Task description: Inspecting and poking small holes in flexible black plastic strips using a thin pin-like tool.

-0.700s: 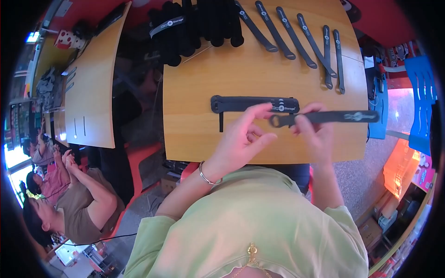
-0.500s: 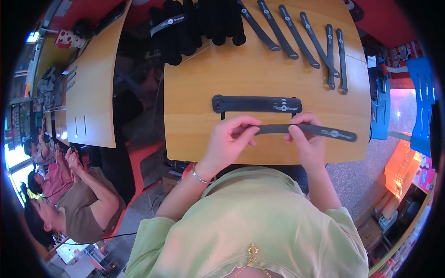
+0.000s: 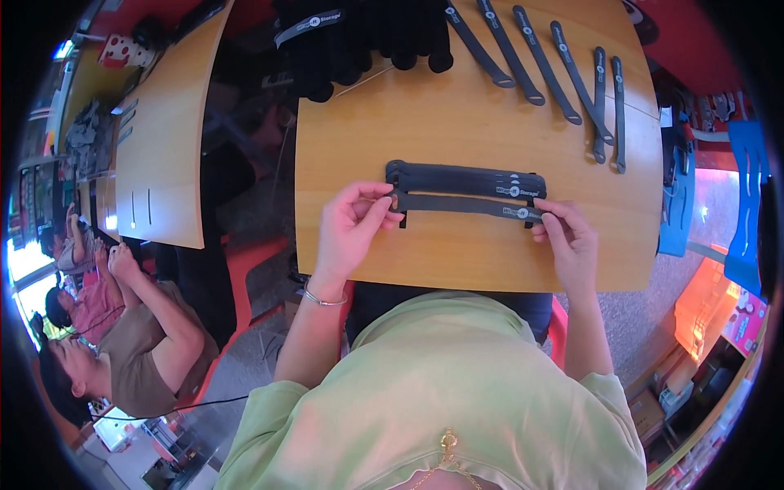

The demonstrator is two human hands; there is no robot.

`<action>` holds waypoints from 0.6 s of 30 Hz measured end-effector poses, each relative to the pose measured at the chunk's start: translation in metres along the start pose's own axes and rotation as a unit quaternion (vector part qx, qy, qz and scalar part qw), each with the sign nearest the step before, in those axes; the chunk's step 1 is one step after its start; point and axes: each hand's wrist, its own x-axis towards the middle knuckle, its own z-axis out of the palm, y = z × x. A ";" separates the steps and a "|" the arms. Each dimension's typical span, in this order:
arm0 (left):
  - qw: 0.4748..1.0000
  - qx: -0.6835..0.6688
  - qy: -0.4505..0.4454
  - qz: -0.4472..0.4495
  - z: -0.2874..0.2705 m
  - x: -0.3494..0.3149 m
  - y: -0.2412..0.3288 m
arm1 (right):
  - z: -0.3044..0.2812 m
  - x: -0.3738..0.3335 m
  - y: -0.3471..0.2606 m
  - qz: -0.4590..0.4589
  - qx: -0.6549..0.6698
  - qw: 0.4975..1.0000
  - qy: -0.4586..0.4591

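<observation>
Stretched between my two hands is a dark grey strap [image 3: 465,206] with pale printing near its right end. My left hand [image 3: 349,227] pinches its left end, where a loop opening shows. At the other end, the thumb and fingers of my right hand [image 3: 574,237] grip it. Directly beyond lies a stack of similar straps [image 3: 449,176], and the held strap runs alongside its near edge. Short black bands [image 3: 403,220] stick out from under both ends. Whether the held strap rests on them fully, I cannot tell.
Several loose straps [image 3: 550,69] lie fanned across the far right of the wooden table [image 3: 359,131]. A pile of black bundled straps [image 3: 327,57] sits at the far left. To the left, a person [image 3: 147,351] sits at another table [image 3: 167,155].
The held strap has moved left and away from me, from clear of the stack to alongside it. My hands have spread apart to its two ends.
</observation>
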 end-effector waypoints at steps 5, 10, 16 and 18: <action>0.999 0.042 0.014 -0.003 0.002 0.006 0.001 | 0.003 0.004 -0.005 -0.006 -0.069 0.997 0.024; 0.995 0.086 0.042 0.005 0.004 0.010 -0.003 | 0.002 0.007 0.006 -0.039 -0.088 0.994 0.052; 0.990 0.119 0.073 0.011 0.004 0.014 -0.004 | 0.002 0.008 0.005 -0.004 -0.065 0.996 0.069; 0.990 0.118 0.072 0.020 0.004 0.015 -0.007 | 0.002 0.009 0.005 -0.005 -0.066 0.995 0.069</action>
